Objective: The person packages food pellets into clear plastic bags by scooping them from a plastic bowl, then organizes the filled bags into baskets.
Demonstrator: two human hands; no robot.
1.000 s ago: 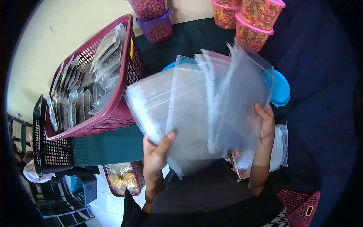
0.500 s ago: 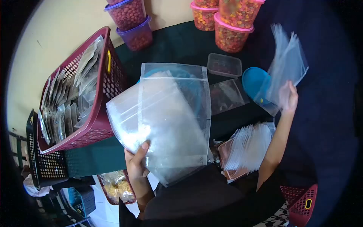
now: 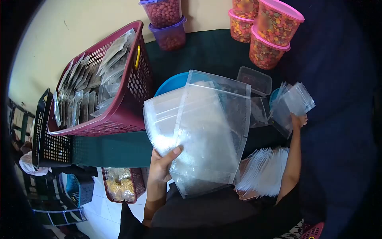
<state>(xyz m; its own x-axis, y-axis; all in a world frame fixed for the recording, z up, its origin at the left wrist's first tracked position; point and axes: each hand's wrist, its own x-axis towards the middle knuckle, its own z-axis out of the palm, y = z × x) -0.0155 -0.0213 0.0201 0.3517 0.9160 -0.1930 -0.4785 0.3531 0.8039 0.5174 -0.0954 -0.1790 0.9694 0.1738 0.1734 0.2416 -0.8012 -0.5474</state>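
My left hand (image 3: pixel 161 167) grips a thick stack of clear plastic bags (image 3: pixel 203 131) by its lower left edge, thumb on top. Out to the right, my right hand (image 3: pixel 299 120) is closed on a smaller bundle of clear plastic bags (image 3: pixel 298 99), fanned out above the dark cloth. Below that arm lies another fanned pile of clear bags (image 3: pixel 264 171), close to my body. A blue basin (image 3: pixel 171 84) is partly hidden behind the left stack. The blue round lid (image 3: pixel 273 95) is mostly covered by the right bundle.
A maroon basket (image 3: pixel 137 79) full of filled packets stands at the left. Purple-lidded tubs (image 3: pixel 169 38) and pink-lidded tubs (image 3: pixel 268 51) are stacked at the back. A clear plastic tray (image 3: pixel 254 81) sits mid-table. Lower left, a basket (image 3: pixel 137 185) holds yellowish packets on the floor.
My right hand has come down slightly, and its bundle now tilts and fans lower. The view has shifted, so most things, including the left stack, appear farther right.
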